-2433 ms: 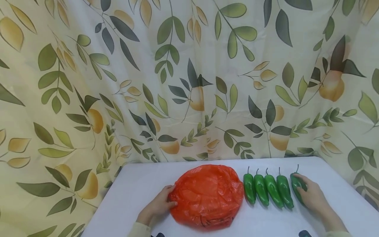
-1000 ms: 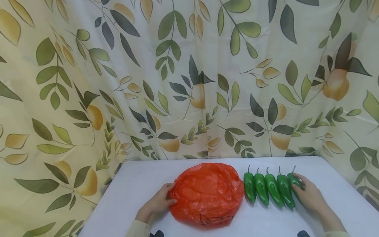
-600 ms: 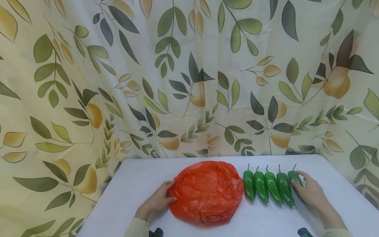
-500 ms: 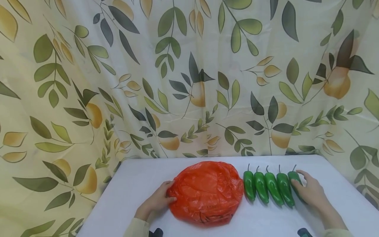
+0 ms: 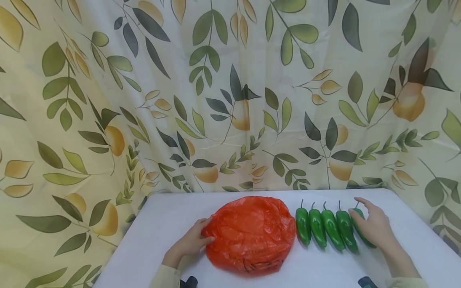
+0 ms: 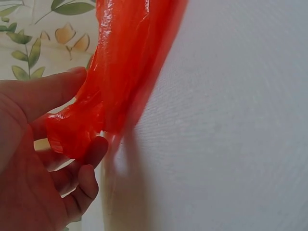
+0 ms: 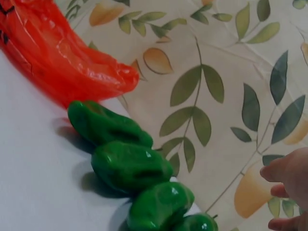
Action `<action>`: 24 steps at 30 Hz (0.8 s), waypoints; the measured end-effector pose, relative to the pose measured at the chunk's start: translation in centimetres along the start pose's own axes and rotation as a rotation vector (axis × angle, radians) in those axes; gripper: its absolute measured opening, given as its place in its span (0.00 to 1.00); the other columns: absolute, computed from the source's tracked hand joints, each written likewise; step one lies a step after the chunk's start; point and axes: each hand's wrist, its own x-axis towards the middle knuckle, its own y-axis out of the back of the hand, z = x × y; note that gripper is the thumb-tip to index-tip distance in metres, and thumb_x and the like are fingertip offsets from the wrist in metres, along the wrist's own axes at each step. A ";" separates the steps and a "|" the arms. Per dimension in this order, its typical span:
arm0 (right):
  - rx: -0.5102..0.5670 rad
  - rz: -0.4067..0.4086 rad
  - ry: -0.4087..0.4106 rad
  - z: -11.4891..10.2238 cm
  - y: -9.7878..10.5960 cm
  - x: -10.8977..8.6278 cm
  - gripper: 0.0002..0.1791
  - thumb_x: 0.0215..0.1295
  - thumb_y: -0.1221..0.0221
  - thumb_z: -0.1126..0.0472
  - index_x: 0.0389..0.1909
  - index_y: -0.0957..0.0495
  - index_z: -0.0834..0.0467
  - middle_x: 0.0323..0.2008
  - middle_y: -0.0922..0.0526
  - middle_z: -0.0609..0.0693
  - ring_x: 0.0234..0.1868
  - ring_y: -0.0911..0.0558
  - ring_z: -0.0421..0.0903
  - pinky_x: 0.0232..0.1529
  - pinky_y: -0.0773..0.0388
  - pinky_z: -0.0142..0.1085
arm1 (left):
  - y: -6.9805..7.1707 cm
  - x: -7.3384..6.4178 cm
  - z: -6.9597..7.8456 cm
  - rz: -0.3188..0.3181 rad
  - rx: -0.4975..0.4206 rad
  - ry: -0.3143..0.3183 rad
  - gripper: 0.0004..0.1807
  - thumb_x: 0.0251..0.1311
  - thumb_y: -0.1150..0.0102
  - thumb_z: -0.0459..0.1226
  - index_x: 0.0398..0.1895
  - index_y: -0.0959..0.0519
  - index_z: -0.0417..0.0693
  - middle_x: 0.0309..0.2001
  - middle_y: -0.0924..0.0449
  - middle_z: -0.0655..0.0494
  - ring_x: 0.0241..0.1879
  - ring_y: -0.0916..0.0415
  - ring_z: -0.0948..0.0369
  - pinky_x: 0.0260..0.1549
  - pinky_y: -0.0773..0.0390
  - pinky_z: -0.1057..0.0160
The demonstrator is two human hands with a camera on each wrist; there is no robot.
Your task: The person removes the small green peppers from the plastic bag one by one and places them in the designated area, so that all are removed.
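In the head view a crumpled red plastic bag (image 5: pixel 252 236) lies mid-table, with dark print low on its front. My left hand (image 5: pixel 191 241) holds its left edge, and the left wrist view shows a loose fold of the bag (image 6: pixel 74 132) between thumb and fingers. To the bag's right, several green peppers (image 5: pixel 331 230) lie side by side, stems pointing away from me. Over the rightmost pepper (image 5: pixel 364 238), partly hiding it, hovers my right hand (image 5: pixel 376 226) with fingers spread. That hand (image 7: pixel 292 183) appears at the right edge of its wrist view, apart from the peppers (image 7: pixel 132 166).
Everything lies on a white table (image 5: pixel 173 212), whose far edge meets a curtain (image 5: pixel 230 100) printed with leaves and fruit. Black objects (image 5: pixel 189 282) show at the bottom edge near each wrist.
The rightmost pepper has moved left, up beside the others, carried by my right hand. Since then the fingers have spread and come away from it. The left hand has stayed at the bag.
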 end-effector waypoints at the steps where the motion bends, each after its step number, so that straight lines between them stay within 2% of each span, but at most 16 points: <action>1: 0.009 -0.003 -0.001 -0.4 -0.1 0.0 0.31 0.77 0.52 0.56 0.69 0.41 0.74 0.65 0.41 0.85 0.64 0.41 0.84 0.61 0.41 0.77 | 0.1 0.0 0.0 0.002 0.005 -0.006 0.39 0.65 0.35 0.40 0.77 0.39 0.43 0.72 0.37 0.35 0.70 0.36 0.37 0.67 0.32 0.33; 6: 0.039 -0.022 -0.015 -2.0 -0.2 0.2 0.33 0.78 0.53 0.53 0.72 0.43 0.72 0.67 0.42 0.83 0.67 0.43 0.83 0.62 0.44 0.78 | 0.5 -0.1 0.2 0.015 0.004 -0.017 0.38 0.66 0.36 0.41 0.77 0.38 0.46 0.72 0.37 0.36 0.70 0.35 0.38 0.66 0.31 0.32; 10: 0.070 -0.013 0.002 -3.3 -0.4 0.1 0.32 0.78 0.53 0.54 0.73 0.43 0.71 0.68 0.42 0.82 0.65 0.39 0.82 0.60 0.40 0.78 | 0.6 -0.2 0.3 0.010 -0.015 -0.006 0.37 0.66 0.37 0.41 0.77 0.37 0.46 0.72 0.37 0.36 0.70 0.36 0.38 0.66 0.31 0.32; 18: 0.080 0.030 0.104 -5.9 -1.1 -0.3 0.30 0.77 0.49 0.56 0.70 0.38 0.70 0.67 0.36 0.78 0.62 0.34 0.78 0.57 0.35 0.76 | 0.8 -0.6 0.2 0.021 -0.006 0.009 0.38 0.67 0.38 0.43 0.78 0.39 0.49 0.73 0.37 0.38 0.71 0.36 0.39 0.66 0.31 0.32; 20: 0.090 0.038 0.119 -6.4 -1.2 -0.3 0.30 0.77 0.48 0.56 0.71 0.38 0.70 0.67 0.36 0.78 0.63 0.34 0.77 0.58 0.37 0.76 | 1.0 -0.6 0.1 0.030 -0.010 0.024 0.38 0.67 0.38 0.44 0.78 0.39 0.49 0.73 0.37 0.40 0.70 0.35 0.40 0.65 0.29 0.33; 24: 0.102 0.045 0.146 -7.5 -1.6 -0.6 0.29 0.76 0.46 0.56 0.70 0.37 0.68 0.67 0.36 0.77 0.66 0.36 0.77 0.61 0.41 0.77 | 1.3 -0.8 0.1 0.029 -0.019 0.049 0.39 0.67 0.38 0.46 0.78 0.39 0.49 0.73 0.36 0.42 0.63 0.29 0.47 0.61 0.22 0.38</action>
